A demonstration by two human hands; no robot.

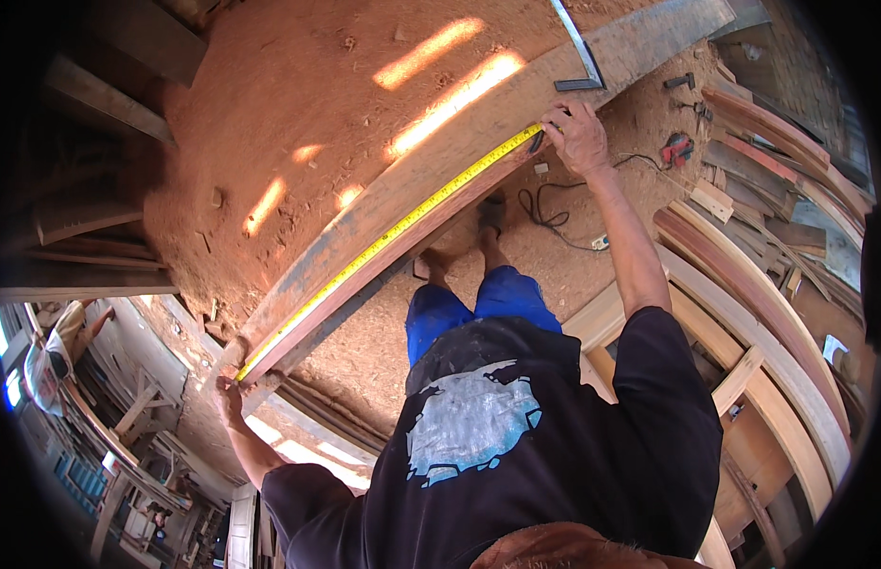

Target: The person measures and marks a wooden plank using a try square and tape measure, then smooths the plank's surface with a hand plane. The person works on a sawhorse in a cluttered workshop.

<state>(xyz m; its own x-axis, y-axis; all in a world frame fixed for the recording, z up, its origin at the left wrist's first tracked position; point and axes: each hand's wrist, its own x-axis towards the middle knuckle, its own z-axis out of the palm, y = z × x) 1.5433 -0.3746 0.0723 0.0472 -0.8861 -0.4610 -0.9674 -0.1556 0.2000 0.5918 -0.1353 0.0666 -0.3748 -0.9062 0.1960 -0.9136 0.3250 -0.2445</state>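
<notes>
A yellow tape measure [402,225] is drawn out along a long, thick wooden plank [312,270] lying diagonally before me. At the plank's near left end my left hand [229,398] is closed on one end of the tape. Farther up and to the right, my right hand [578,140] pinches the other end, its fingers against the plank's edge. The tape's case cannot be made out. Just beyond my right hand a metal square [581,83] with a dark stock rests on the wood. A small brown wood block [232,353] sits next to my left hand.
Sawdust covers the reddish floor [270,142]. A black cord [544,213] and a red power tool [677,150] lie to the right, near a dark-headed hammer-like tool [679,82]. Curved timbers [758,303] and a wooden frame [739,379] fill the right side. Another person [66,346] is far left.
</notes>
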